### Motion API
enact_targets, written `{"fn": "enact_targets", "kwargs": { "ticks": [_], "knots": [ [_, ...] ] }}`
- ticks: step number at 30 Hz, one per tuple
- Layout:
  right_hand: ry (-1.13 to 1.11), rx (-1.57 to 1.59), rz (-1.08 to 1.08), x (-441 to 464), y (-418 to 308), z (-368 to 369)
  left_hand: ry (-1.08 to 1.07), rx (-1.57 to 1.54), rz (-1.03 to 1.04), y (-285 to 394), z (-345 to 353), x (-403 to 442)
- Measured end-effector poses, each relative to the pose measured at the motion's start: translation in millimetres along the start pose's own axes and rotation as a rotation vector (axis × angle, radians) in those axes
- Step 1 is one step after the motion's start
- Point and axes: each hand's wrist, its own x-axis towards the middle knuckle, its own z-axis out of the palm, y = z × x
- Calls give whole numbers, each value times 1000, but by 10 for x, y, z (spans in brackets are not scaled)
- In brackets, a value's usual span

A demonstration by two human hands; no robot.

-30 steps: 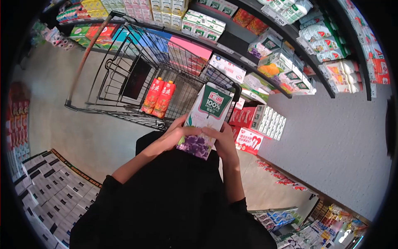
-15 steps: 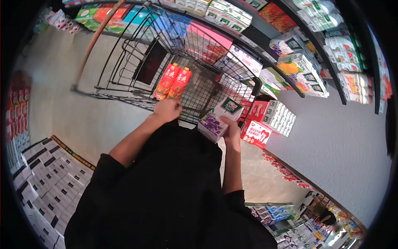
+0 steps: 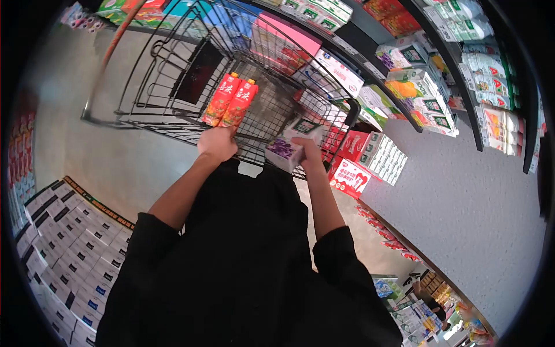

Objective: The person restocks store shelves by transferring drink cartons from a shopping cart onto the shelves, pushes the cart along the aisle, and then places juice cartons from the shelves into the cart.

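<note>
Fingers of the bare left hand (image 3: 217, 144) are resting bent at the near edge of the black wire shopping cart (image 3: 352, 109); whether they are gripping, I cannot tell. Just beyond, two red cartons with yellow caps (image 3: 237, 103) are sitting inside. Toward that edge's right end, the bare right hand (image 3: 308, 154) is clasping a white, purple-printed boxy carton (image 3: 283, 148), probably weighing fairly heavy, smooth and slightly squeezable, best held around its stiffer corners.

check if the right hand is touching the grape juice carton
Touching: the head view shows the right hand gripping the grape juice carton, its thumb lying against the carton.
</note>
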Motion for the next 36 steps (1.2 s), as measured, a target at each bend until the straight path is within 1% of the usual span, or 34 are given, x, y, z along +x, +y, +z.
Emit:
{"fn": "enact_targets", "kwargs": {
  "ticks": [2, 3, 4, 5, 6, 7, 8, 9, 10, 11, 12, 14, 15, 16, 17, 18, 19, 20, 21, 22, 23, 24, 25, 27, 28, 30, 31, 32, 33, 34, 35, 36],
  "knots": [
    [57, -101, 79, 266, 97, -26, 34, 39, -13, -31, 76, 8],
    [62, -102, 98, 489, 200, -147, 44, 65, -21, -24, 81, 7],
    [-62, -189, 47, 742, 347, -282, 26, 69, -39, -24, 93, 12],
    [-194, -274, 1, 911, 457, -348, 56, 75, -40, -28, 106, 23],
    [-202, -279, 35, 926, 438, -281, 86, 82, -42, -43, 127, 28],
    [-136, -215, 128, 877, 337, -147, 118, 73, -38, -46, 142, 23],
    [-69, -155, 219, 879, 255, -25, 99, 78, -67, -35, 136, 22],
    [-73, -162, 252, 959, 239, 6, 106, 66, -95, -13, 120, 27],
    [-112, -163, 224, 1040, 248, -13, 109, 54, -119, 1, 118, 22],
    [-152, -170, 198, 1126, 282, -10, 161, 41, -116, 7, 124, 13],
    [-150, -185, 233, 1161, 255, 105, 135, 37, -146, 10, 121, 24],
    [228, -398, 228, 1150, 162, 354, 123, 71, -164, 11, 125, 23],
    [226, -412, 244, 1172, 163, 395, 172, 72, -132, 11, 132, 12],
    [85, -408, 160, 1215, 137, 458, 168, 70, -144, -6, 158, 19],
    [-56, -400, 74, 1258, 114, 519, 219, 65, -110, -22, 186, 31],
    [-56, -407, 85, 1351, 138, 534, 265, 61, -77, -38, 221, 31],
    [-142, -362, 111, 1481, 187, 542, 315, 40, -65, -36, 224, 24],
    [-227, -313, 141, 1620, 250, 560, 298, 42, -77, -37, 227, 34],
    [-265, -247, 204, 1943, 400, 499, 339, 30, -78, -32, 232, 35],
    [-298, -177, 270, 1991, 501, 543, 377, 19, -77, -22, 233, 17],
    [-265, -172, 311, 1989, 600, 545, 332, 36, -110, -6, 218, 6],
    [-237, -167, 345, 1856, 570, 708, 318, 45, -116, -8, 229, -4],
    [-236, -160, 351, 1963, 702, 645, 284, 53, -136, -1, 220, 3],
    [-167, -372, 334, 2075, 827, 598, 252, 60, -157, -3, 203, 35],
    [-161, -364, 330, 2046, 820, 584, 250, 62, -147, -8, 200, 41],
    [-137, -796, 202, 1874, 794, 543, 237, 58, -172, 3, 190, 35],
    [-122, -736, 105, 1789, 821, 527, 251, 60, -143, -19, 209, 33],
    [-28, -982, 70, 1739, 793, 501, 253, 63, -151, -28, 202, 23],
    [222, -1322, -129, 2039, 1178, 291, 265, 52, -155, 4, 175, 24],
    [5, -1575, -258, 1577, 745, 557, 199, 86, -186, -4, 176, 22],
    [-4, -1565, -327, 1650, 842, 466, 202, 78, -165, -20, 191, 21],
    [56, -1393, -466, 1537, 851, 472, 231, 78, -183, -1, 191, 24]
  ]
}}
